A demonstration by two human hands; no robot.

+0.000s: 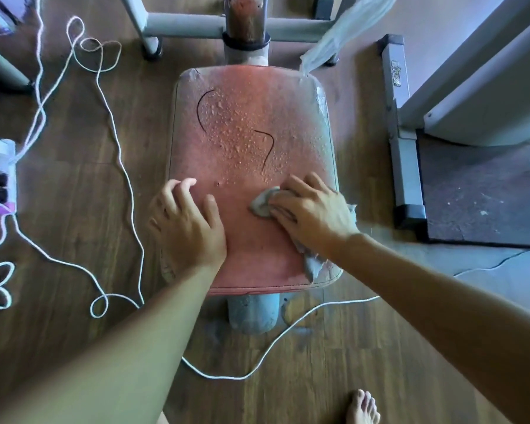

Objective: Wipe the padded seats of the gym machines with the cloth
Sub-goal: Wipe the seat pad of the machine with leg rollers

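Observation:
A red padded seat (242, 117) fills the middle of the head view, its far half beaded with water drops and marked by two dark curved lines. A crumpled grey cloth (262, 205) lies on the seat's near right part, and my right hand (314, 214) presses down on it with the fingers bent over the cloth. Part of the cloth trails out under my wrist toward the seat's front right corner. My left hand (187, 221) rests flat on the seat's near left edge, fingers spread and slightly bent, holding nothing.
The seat stands on a grey metal post (253, 313) over a wooden floor. White cords (126, 179) loop across the floor on the left and in front. Another machine's grey frame (406, 166) and dark mat (478, 194) stand at the right. A clear plastic strip (343, 32) hangs over the seat's far right corner. A bare foot (361, 408) is near the bottom edge.

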